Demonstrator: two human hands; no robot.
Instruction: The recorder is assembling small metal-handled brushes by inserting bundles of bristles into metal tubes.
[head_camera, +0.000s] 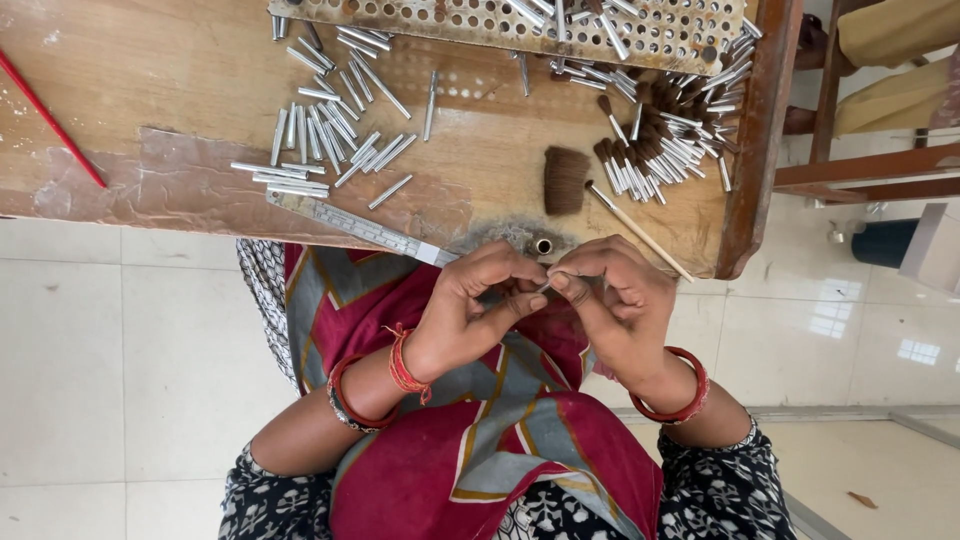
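Hands meet at the middle of the head view, just below the near edge of a wooden table (180, 70). The left hand (470, 310) is curled, thumb and forefinger pinched together; the right hand (615, 300) is curled too, its fingertips closed on a thin metal tube (545, 286) that shows only as a small silver tip between the two hands. Both hands touch at that point, held over a red and grey patterned cloth (500, 440) on the lap.

Red bangles circle both wrists, and a red thread (403, 362) is tied at the left one.

On the table, upper left of centre, loose metal tubes (325, 135) lie scattered. A steel ruler (355, 228) lies slanted along the near edge. A tuft of brown hair (566, 180) sits right of centre, with a thin wooden stick (640, 235) slanting just beside it. In the upper right lies a heap of tubes with brown bristle tips (660, 140). A perforated metal tray (480, 22) runs along the top edge. A small open metal ring (542, 246) stands at the table edge, just above the hands. A red stick (50, 120) crosses the far left.

White floor tiles (110, 360) fill the lower left.
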